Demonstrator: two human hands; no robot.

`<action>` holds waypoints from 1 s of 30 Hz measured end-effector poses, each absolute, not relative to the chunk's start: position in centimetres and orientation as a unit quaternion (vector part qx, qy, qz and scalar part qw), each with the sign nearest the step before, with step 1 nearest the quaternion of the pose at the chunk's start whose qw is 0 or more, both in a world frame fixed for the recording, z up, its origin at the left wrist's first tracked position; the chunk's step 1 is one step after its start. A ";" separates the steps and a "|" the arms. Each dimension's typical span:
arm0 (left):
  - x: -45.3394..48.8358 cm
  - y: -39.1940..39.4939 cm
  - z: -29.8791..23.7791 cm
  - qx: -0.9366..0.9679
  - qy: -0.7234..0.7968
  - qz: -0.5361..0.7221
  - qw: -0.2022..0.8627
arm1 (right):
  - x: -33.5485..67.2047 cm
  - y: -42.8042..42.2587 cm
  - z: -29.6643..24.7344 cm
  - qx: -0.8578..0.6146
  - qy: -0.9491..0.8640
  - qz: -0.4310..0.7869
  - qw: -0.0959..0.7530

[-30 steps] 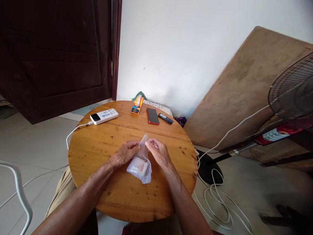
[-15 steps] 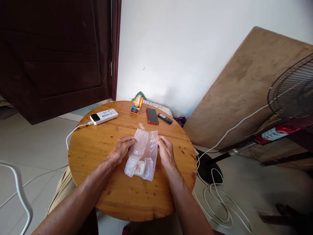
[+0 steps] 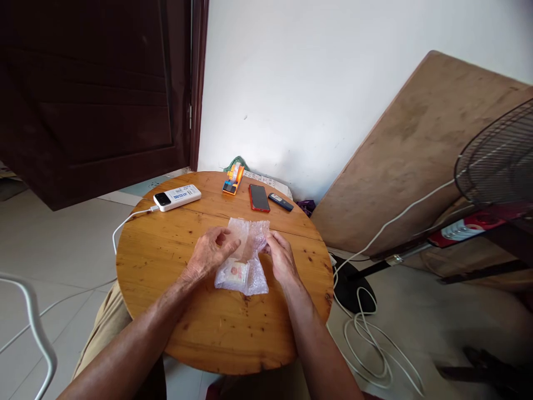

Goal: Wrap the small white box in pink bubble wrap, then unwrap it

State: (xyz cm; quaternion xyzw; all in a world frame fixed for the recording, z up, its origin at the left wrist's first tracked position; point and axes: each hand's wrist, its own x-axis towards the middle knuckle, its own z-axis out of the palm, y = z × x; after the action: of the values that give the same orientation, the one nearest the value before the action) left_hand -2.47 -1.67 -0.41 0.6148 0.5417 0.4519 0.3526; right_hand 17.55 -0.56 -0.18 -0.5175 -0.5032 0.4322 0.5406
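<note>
A sheet of bubble wrap (image 3: 257, 244) lies on the round wooden table in front of me. On its near part is a small pale packet with red print (image 3: 237, 271), partly under the clear plastic; its exact kind I cannot make out. My left hand (image 3: 211, 249) hovers at the wrap's left side, thumb and fingers apart, with nothing held between them. At the right edge, my right hand (image 3: 282, 254) pinches the bubble wrap between thumb and fingers.
Towards the back of the table (image 3: 166, 250) are a white power bank (image 3: 179, 197) with a cable, an orange tape dispenser (image 3: 233, 179), a red-edged phone (image 3: 259, 198) and a small dark device (image 3: 280, 201). A standing fan (image 3: 499, 161) is at right, with cable coils on the floor.
My left hand has let go of the wrap's left edge and spread its fingers. The wrap's near end now lies flatter, with the packet showing more. My right hand keeps its pinch.
</note>
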 end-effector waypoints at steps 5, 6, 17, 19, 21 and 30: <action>-2.2 -2.2 -0.3 0.659 0.527 0.406 0.352 | 17.7 -0.5 0.0 -0.496 -0.463 0.494 0.543; -2.2 -2.3 -0.2 0.664 0.521 0.397 0.359 | 17.7 -0.4 0.0 -0.498 -0.459 0.496 0.543; -2.9 -1.4 0.2 0.619 0.583 0.393 0.351 | 18.5 -0.3 -0.3 -0.539 -0.494 0.367 0.575; -3.1 -1.4 0.3 0.606 0.585 0.405 0.357 | 18.8 -0.4 -0.4 -0.555 -0.527 0.319 0.559; -3.3 -1.3 0.2 0.581 0.594 0.420 0.365 | 19.1 -0.3 -0.4 -0.581 -0.555 0.269 0.530; -4.1 -0.3 -0.8 0.506 0.596 0.456 0.424 | 20.7 0.5 -1.0 -0.647 -0.569 0.187 0.471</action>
State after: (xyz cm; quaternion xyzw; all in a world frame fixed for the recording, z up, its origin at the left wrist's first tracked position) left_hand -4.06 -0.31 -0.76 0.5063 0.5965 0.4560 0.4242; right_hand 20.68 0.49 -1.04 -0.6472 -0.5693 0.1871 0.4712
